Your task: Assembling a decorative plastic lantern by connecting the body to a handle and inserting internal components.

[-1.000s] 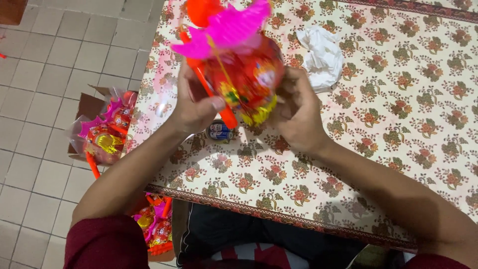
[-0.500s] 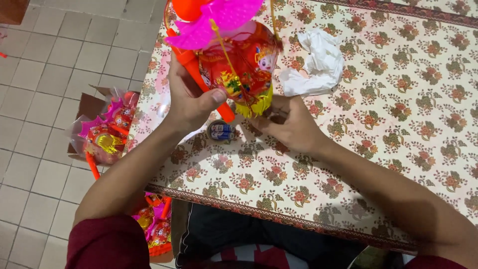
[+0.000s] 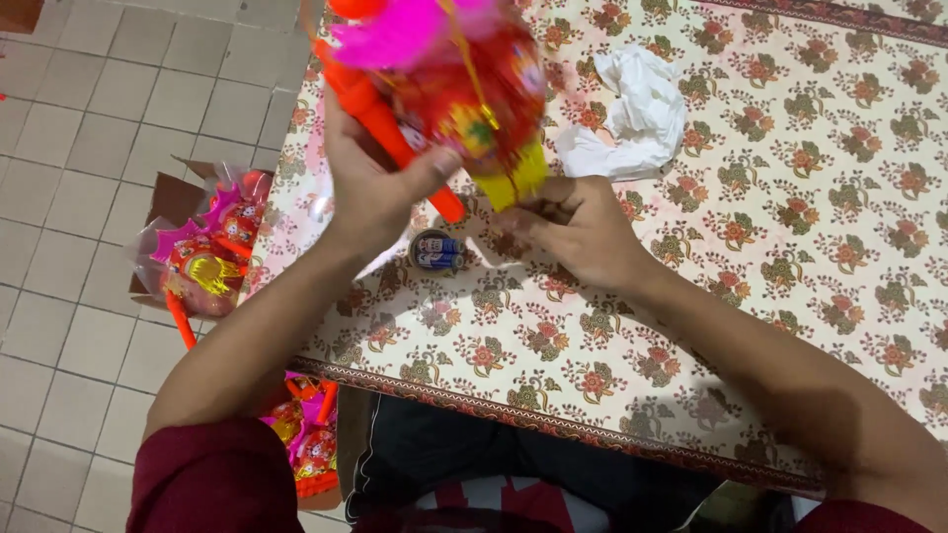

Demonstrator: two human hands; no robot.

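Left hand (image 3: pixel 370 183) grips the orange stick of a red lantern (image 3: pixel 464 89), lifted over the bench (image 3: pixel 790 296). Right hand (image 3: pixel 578 227) pinches its yellow tassel (image 3: pixel 513 178). Small batteries (image 3: pixel 436 251) just below, white cloth (image 3: pixel 637 114) nearby.

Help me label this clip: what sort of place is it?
Probably a home work table: a floral patterned tablecloth over a pale tiled floor, with a cardboard box of wrapped red-and-pink toy lanterns beside it.
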